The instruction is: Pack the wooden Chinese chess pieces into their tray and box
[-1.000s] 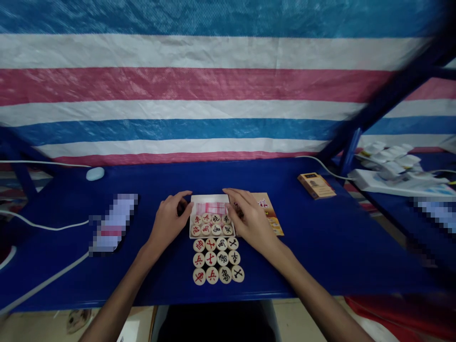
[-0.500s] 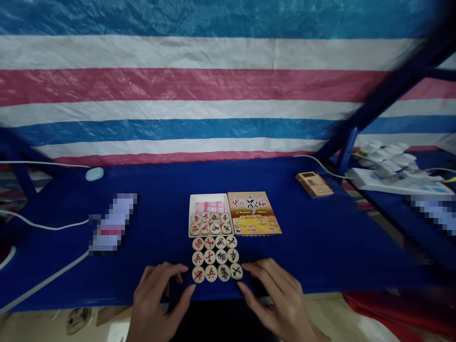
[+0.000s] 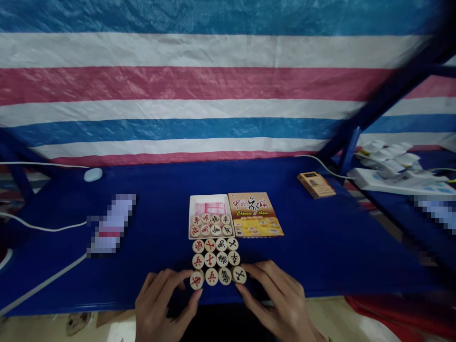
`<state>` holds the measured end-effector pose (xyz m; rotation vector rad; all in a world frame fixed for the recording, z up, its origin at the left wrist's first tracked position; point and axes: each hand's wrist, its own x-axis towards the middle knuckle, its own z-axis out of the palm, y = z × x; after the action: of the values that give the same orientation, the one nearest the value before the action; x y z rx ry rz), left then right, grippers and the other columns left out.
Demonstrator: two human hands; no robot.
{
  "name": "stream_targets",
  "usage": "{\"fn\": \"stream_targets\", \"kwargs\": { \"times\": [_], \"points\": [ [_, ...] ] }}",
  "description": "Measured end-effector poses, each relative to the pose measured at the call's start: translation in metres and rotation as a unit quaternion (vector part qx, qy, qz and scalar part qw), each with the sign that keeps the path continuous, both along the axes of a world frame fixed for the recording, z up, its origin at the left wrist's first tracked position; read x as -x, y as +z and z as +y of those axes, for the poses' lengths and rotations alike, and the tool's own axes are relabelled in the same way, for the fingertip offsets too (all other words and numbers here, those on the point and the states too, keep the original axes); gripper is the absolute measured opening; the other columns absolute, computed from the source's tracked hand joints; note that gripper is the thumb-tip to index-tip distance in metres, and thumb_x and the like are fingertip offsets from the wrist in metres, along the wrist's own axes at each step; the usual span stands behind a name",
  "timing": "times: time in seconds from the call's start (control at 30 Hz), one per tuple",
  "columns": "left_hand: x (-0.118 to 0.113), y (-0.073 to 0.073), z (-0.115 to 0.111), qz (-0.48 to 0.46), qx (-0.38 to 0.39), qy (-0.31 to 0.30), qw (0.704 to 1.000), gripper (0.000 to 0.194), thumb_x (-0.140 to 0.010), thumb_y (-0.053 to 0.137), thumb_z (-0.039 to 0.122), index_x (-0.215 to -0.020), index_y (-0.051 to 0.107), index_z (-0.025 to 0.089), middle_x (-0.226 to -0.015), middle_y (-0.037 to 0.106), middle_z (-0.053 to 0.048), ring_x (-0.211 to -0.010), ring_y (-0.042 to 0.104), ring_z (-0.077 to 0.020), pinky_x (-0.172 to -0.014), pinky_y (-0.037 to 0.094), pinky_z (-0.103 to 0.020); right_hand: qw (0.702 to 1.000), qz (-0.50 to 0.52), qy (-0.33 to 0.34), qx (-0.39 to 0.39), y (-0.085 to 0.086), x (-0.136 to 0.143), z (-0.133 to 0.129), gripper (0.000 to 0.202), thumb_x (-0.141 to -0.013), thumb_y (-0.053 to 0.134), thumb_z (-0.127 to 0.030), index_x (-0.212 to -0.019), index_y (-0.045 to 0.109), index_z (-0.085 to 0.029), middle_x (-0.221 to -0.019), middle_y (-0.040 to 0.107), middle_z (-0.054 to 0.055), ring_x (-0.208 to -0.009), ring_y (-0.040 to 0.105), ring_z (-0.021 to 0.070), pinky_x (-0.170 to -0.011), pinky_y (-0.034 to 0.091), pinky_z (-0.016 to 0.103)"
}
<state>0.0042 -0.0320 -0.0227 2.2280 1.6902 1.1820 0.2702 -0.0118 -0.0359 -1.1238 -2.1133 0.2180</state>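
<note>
My left hand [image 3: 166, 301] pinches a round wooden Chinese chess piece with a red character [image 3: 196, 280] between thumb and index finger, at the left end of the nearest row. At the right end of that row, my right hand [image 3: 276, 299] has thumb and index finger on a piece with a black character [image 3: 239, 274]. Between them stand a red-marked piece [image 3: 212, 276] and a black-marked piece [image 3: 225, 275]. Two more rows lie behind, where a red-marked piece [image 3: 210, 259] and a black-marked piece [image 3: 223, 258] sit mid-row. Some pieces look stacked.
A white open box [image 3: 192, 206] behind the rows holds more pieces and a red-lined sheet. Its printed lid [image 3: 255, 213] lies to the right. Farther out are a small tan box [image 3: 316, 185], a phone [image 3: 116, 223], a white earbud-like case [image 3: 93, 175] and a power strip [image 3: 399, 180].
Both hands have closed in on the end pieces of the nearest row. Those two pieces have shifted slightly outward and toward me, apart from the middle ones.
</note>
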Motion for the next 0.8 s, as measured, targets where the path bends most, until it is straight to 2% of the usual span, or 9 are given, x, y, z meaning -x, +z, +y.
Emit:
{"fn": "stream_targets", "kwargs": {
  "times": [0.13, 0.27, 0.4, 0.53, 0.67, 0.8],
  "points": [
    [0.002, 0.01, 0.007, -0.053, 0.02, -0.011, 0.998, 0.022, -0.092, 0.066, 0.025, -0.114, 0.064, 0.026, -0.09, 0.069, -0.002, -0.064, 0.061, -0.0138, -0.066, 0.052, -0.032, 0.998, 0.062, -0.021, -0.002, 0.014, 0.004, 0.009, 0.034, -0.088, 0.069, -0.017, -0.121, 0.063, -0.021, -0.096, 0.071, 0.007, -0.081, 0.069, 0.0194, -0.064, 0.06, 0.033],
    [-0.008, 0.023, 0.042, -0.075, 0.008, -0.032, 0.997, 0.025, -0.091, 0.068, 0.023, -0.116, 0.065, 0.027, -0.102, 0.068, -0.003, -0.062, 0.057, -0.0103, -0.064, 0.053, -0.028, 0.996, 0.078, -0.043, -0.017, 0.03, 0.02, 0.038, 0.037, -0.087, 0.071, -0.017, -0.122, 0.063, -0.026, -0.101, 0.072, 0.006, -0.082, 0.07, 0.0191, -0.068, 0.06, 0.033],
    [-0.024, 0.026, 0.074, -0.113, 0.0, -0.04, 0.993, 0.024, -0.092, 0.067, 0.022, -0.116, 0.066, 0.026, -0.106, 0.068, -0.005, -0.071, 0.062, -0.0121, -0.07, 0.056, -0.029, 0.992, 0.113, -0.046, -0.03, 0.032, 0.039, 0.064, 0.041, -0.087, 0.07, -0.017, -0.126, 0.063, -0.028, -0.106, 0.072, 0.006, -0.092, 0.071, 0.0203, -0.079, 0.062, 0.036],
    [-0.026, 0.02, 0.076, -0.099, -0.004, -0.057, 0.993, 0.029, -0.09, 0.07, 0.022, -0.119, 0.065, 0.027, -0.111, 0.07, -0.005, -0.084, 0.066, -0.0157, -0.076, 0.058, -0.032, 0.993, 0.113, -0.025, -0.004, 0.029, 0.043, 0.066, 0.044, -0.088, 0.069, -0.016, -0.129, 0.064, -0.029, -0.11, 0.073, 0.004, -0.095, 0.071, 0.0203, -0.082, 0.062, 0.037],
    [-0.021, 0.019, 0.072, -0.118, 0.013, -0.058, 0.991, 0.025, -0.09, 0.072, 0.022, -0.114, 0.067, 0.028, -0.107, 0.069, -0.003, -0.074, 0.063, -0.0126, -0.069, 0.056, -0.029, 0.993, 0.117, 0.002, 0.005, 0.029, 0.04, 0.061, 0.05, -0.088, 0.068, -0.014, -0.134, 0.062, -0.032, -0.113, 0.074, 0.003, -0.099, 0.071, 0.0208, -0.085, 0.061, 0.038],
    [-0.021, 0.022, 0.074, -0.133, 0.024, -0.061, 0.989, 0.023, -0.09, 0.072, 0.023, -0.112, 0.068, 0.026, -0.105, 0.069, -0.003, -0.074, 0.063, -0.0118, -0.068, 0.055, -0.027, 0.993, 0.114, 0.002, 0.004, 0.03, 0.042, 0.063, 0.051, -0.088, 0.067, -0.013, -0.135, 0.06, -0.031, -0.117, 0.073, 0.003, -0.105, 0.07, 0.0198, -0.089, 0.06, 0.037]
  ]
}}
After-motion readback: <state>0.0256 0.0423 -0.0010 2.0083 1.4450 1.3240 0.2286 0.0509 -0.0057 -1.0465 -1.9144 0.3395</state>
